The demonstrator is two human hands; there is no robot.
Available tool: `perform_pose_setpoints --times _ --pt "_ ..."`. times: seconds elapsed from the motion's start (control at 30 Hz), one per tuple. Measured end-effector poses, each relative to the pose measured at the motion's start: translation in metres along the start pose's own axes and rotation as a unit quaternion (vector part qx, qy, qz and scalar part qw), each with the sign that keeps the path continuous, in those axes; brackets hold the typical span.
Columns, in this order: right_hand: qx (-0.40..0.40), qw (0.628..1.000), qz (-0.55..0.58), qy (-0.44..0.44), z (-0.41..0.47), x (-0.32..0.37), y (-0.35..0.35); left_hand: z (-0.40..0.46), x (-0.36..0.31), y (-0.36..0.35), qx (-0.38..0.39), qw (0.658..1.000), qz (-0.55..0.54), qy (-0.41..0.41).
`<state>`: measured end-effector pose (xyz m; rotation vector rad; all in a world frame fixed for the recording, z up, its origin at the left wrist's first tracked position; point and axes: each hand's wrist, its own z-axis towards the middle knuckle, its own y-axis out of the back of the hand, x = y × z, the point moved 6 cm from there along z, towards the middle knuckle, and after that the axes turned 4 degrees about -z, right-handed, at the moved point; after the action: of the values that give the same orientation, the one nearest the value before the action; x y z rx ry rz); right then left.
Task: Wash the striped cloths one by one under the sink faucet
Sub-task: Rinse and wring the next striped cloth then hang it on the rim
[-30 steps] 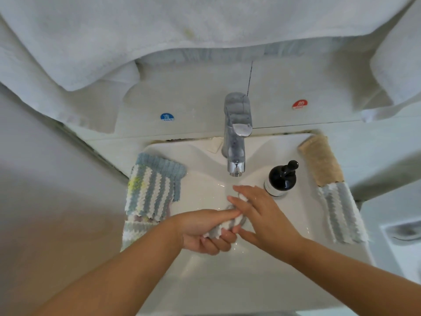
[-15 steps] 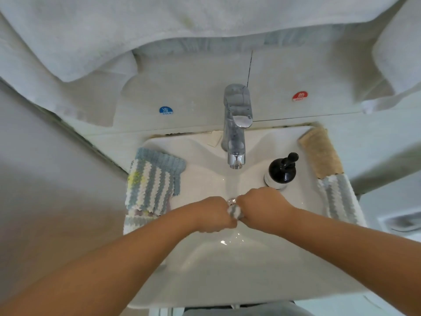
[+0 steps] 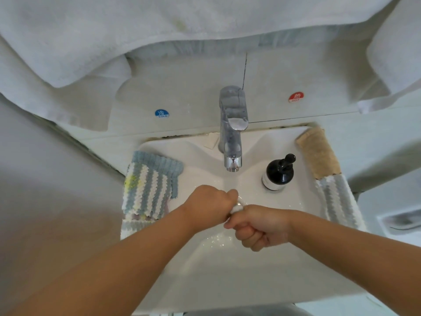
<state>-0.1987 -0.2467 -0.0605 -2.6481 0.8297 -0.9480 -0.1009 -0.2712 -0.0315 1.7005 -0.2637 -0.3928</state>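
both fists (image 3: 210, 205) (image 3: 257, 226) around wrung cloth (image 3: 237, 208)

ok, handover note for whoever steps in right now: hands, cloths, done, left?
Left hand and right hand: both fisted on one wrung cloth over the basin, below the faucet.
Striped cloths stack lies on the sink's left rim; another striped cloth and a tan cloth on the right rim, beside the soap pump.
Done: cannot tell which cloths are washed.
Left: finish wringing, set it aside, take the next.
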Motion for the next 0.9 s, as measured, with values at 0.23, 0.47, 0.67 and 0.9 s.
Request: perform_pose_setpoints --times 0.23,0.47,0.67,0.9 --pt "0.042 0.989 0.140 0.032 -0.005 0.005 -0.016 -0.001 -0.004 0.017 -0.118 0.991 0.009 -0.059" --pt "0.015 0.997 0.063 0.041 -0.010 0.008 -0.009 -0.004 -0.003 0.012 -0.098 0.995 -0.019 -0.022" --pt "-0.123 0.979 -0.129 0.101 -0.030 0.014 0.008 -0.019 0.003 -0.003 0.071 0.976 -0.119 0.169" --pt "-0.245 0.950 -0.060 0.182 -0.034 0.007 0.021 -0.048 0.011 -0.006 0.155 0.854 -0.448 0.216"
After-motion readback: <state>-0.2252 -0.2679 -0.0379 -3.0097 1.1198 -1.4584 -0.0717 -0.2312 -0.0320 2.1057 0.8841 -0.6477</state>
